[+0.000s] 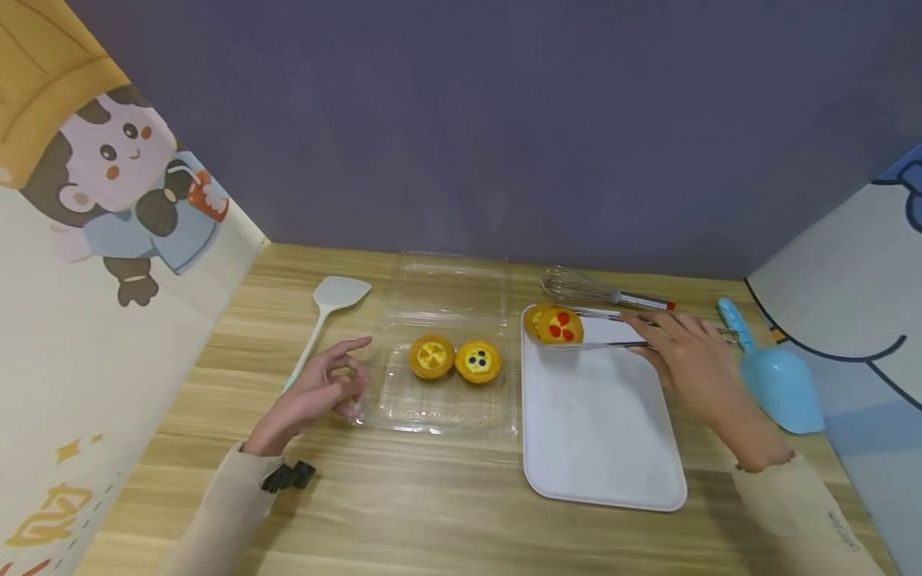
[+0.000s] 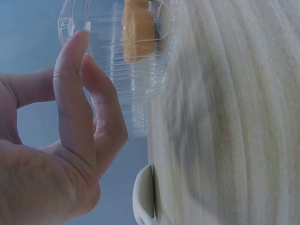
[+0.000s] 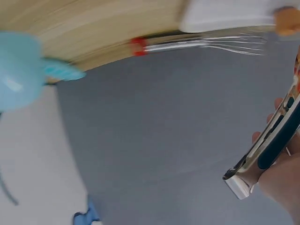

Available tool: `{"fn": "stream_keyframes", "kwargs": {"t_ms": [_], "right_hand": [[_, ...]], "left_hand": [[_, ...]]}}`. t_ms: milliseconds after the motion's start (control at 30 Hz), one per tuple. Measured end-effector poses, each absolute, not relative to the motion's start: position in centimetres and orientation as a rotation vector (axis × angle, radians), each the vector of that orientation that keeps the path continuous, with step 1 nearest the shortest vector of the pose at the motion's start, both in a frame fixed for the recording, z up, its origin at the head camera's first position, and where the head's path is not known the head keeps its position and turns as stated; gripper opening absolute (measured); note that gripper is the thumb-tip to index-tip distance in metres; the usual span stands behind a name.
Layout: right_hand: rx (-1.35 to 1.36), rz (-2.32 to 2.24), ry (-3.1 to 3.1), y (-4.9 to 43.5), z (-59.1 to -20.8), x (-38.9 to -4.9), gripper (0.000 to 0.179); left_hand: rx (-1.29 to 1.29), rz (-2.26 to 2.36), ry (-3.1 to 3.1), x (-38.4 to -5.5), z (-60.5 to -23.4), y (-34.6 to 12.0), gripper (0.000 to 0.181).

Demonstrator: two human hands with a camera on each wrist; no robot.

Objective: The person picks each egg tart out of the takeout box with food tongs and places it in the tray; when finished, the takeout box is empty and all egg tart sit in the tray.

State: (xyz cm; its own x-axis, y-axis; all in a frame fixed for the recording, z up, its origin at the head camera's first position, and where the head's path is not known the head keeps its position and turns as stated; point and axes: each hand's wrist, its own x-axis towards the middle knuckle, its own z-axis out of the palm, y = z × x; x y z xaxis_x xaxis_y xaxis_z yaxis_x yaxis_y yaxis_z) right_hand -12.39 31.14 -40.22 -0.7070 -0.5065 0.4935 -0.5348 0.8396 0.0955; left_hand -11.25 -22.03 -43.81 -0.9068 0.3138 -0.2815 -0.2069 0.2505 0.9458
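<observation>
My right hand (image 1: 695, 368) grips metal tongs (image 3: 276, 140) with dark green grips. At the far left corner of a white tray (image 1: 605, 436), a tart with red topping (image 1: 562, 326) is between the tong arms. Another tart (image 1: 532, 322) shows partly behind it. My left hand (image 1: 320, 384) is beside the left edge of an opened clear plastic container (image 1: 446, 416), its fingers loosely bent and holding nothing. Inside the container, a tart with yellow wedges (image 1: 430, 357) and a tart with dark blue dots (image 1: 479, 362) sit side by side.
Behind the tray lies a whisk (image 1: 583, 286). A light blue scoop (image 1: 781, 388) is at the right wall, beyond my right hand. A white spatula (image 1: 337, 293) lies left of the container, its handle running toward my left hand. A dark wall (image 1: 461, 128) closes the back.
</observation>
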Motion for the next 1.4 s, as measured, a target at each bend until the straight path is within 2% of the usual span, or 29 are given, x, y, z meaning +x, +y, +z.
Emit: {"fn": "stream_keyframes", "kwargs": {"t_ms": [200, 300, 367, 467, 567, 600, 667, 800, 900, 1033, 1100, 1267, 1333, 1400], "right_hand": [[0.682, 0.040, -2.564, 34.6, -41.2, -12.5, 0.074], [0.660, 0.041, -2.595, 35.8, -41.5, -12.6, 0.045], [0.650, 0.026, -2.614, 36.5, -41.6, -12.7, 0.038], [0.646, 0.001, -2.631, 37.1, -41.8, -12.8, 0.040], [0.640, -0.018, -2.651, 37.4, -42.0, -12.9, 0.072], [0.638, -0.019, -2.659, 37.5, -42.0, -13.0, 0.076], [0.637, -0.020, -2.669, 37.5, -42.1, -13.0, 0.072], [0.647, -0.013, -2.665, 37.4, -42.4, -13.1, 0.042], [0.651, -0.010, -2.651, 37.4, -42.5, -13.3, 0.050], [0.647, -0.012, -2.638, 37.4, -42.4, -13.4, 0.081], [0.649, -0.017, -2.637, 37.4, -42.3, -13.4, 0.078], [0.652, -0.021, -2.642, 37.4, -42.4, -13.2, 0.045], [0.649, -0.021, -2.648, 37.4, -42.5, -13.1, 0.045], [0.647, -0.016, -2.650, 37.5, -42.6, -13.0, 0.056]], "left_hand": [[0.094, 1.700, 2.118, -11.3, -43.8, -22.3, 0.078], [0.101, 1.704, 2.114, -11.3, -43.8, -22.3, 0.079], [0.104, 1.706, 2.116, -11.3, -43.8, -22.4, 0.079], [0.100, 1.710, 2.111, -11.3, -43.8, -22.4, 0.078], [0.098, 1.711, 2.106, -11.3, -43.9, -22.4, 0.078], [0.097, 1.711, 2.104, -11.3, -43.9, -22.4, 0.078], [0.097, 1.709, 2.104, -11.3, -43.9, -22.3, 0.078], [0.102, 1.703, 2.105, -11.3, -43.8, -22.3, 0.077], [0.109, 1.701, 2.102, -11.3, -43.8, -22.2, 0.078], [0.119, 1.696, 2.102, -11.4, -43.8, -22.2, 0.078], [0.117, 1.696, 2.102, -11.4, -43.8, -22.2, 0.078], [0.103, 1.696, 2.105, -11.4, -43.8, -22.1, 0.078], [0.099, 1.693, 2.106, -11.3, -43.8, -22.1, 0.077], [0.098, 1.692, 2.104, -11.3, -43.8, -22.1, 0.077]]}}
